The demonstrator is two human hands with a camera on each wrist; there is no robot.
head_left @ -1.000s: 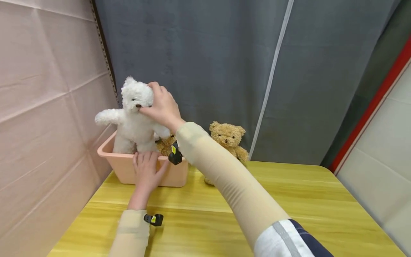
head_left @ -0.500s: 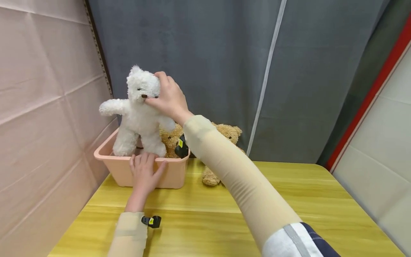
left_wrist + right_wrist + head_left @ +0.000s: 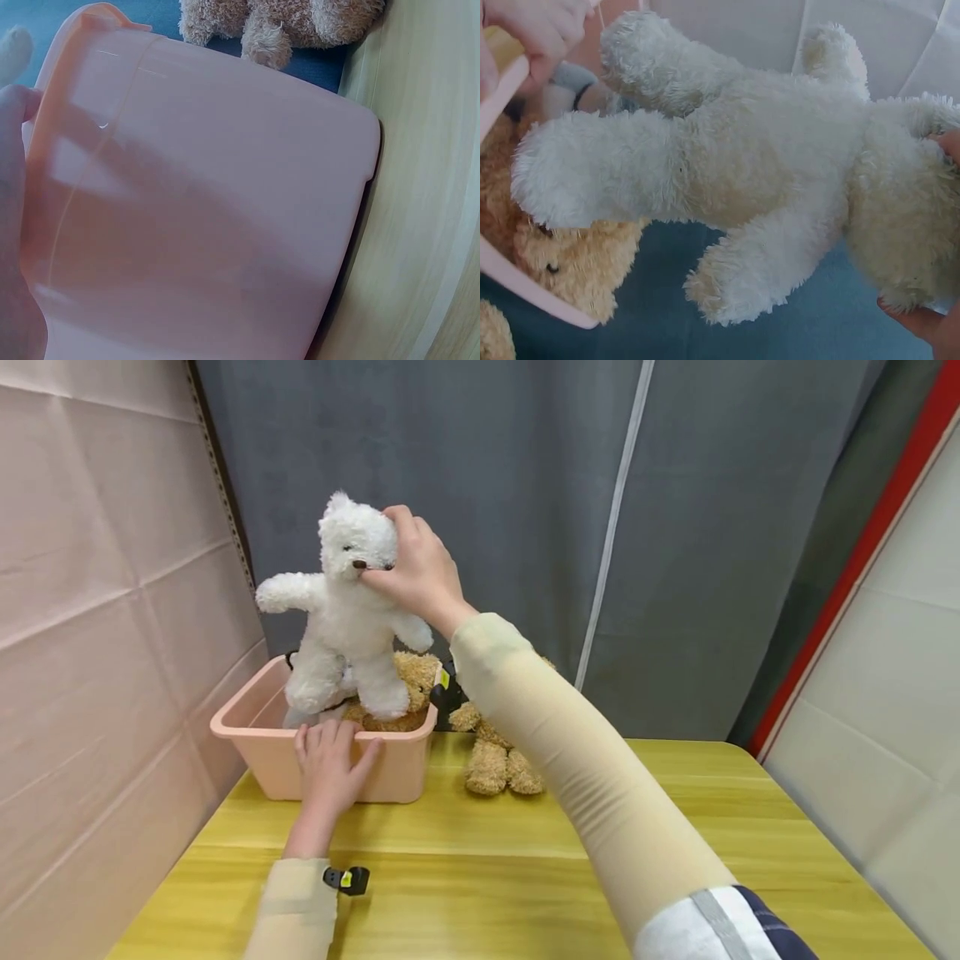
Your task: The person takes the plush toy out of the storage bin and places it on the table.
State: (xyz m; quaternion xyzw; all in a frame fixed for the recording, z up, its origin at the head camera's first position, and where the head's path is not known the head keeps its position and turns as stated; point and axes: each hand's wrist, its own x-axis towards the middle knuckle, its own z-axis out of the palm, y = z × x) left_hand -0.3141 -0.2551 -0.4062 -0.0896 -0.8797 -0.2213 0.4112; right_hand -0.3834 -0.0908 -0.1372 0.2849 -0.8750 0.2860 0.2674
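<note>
A white teddy bear point(image 3: 341, 610) hangs upright above the pink bin point(image 3: 397, 772), its feet just over the rim. My right hand point(image 3: 416, 578) grips its head from the right side. In the right wrist view the white bear point(image 3: 765, 172) fills the frame. My left hand point(image 3: 327, 766) lies flat against the bin's front wall with fingers over the rim; the left wrist view shows that pink wall point(image 3: 210, 210) close up. A tan bear point(image 3: 401, 689) lies inside the bin point(image 3: 525, 292). Another tan bear point(image 3: 495, 756) sits on the table to the bin's right, partly hidden by my right forearm.
The yellow wooden table point(image 3: 525, 877) stretches toward me and to the right. A pink panel point(image 3: 97, 610) walls the left side, a grey curtain point(image 3: 525, 510) hangs behind, and a white panel with a red edge point(image 3: 892, 635) stands at the right.
My right hand has lifted the white bear up and to the right, so its legs have come out of the bin. My left hand stays on the bin's front wall.
</note>
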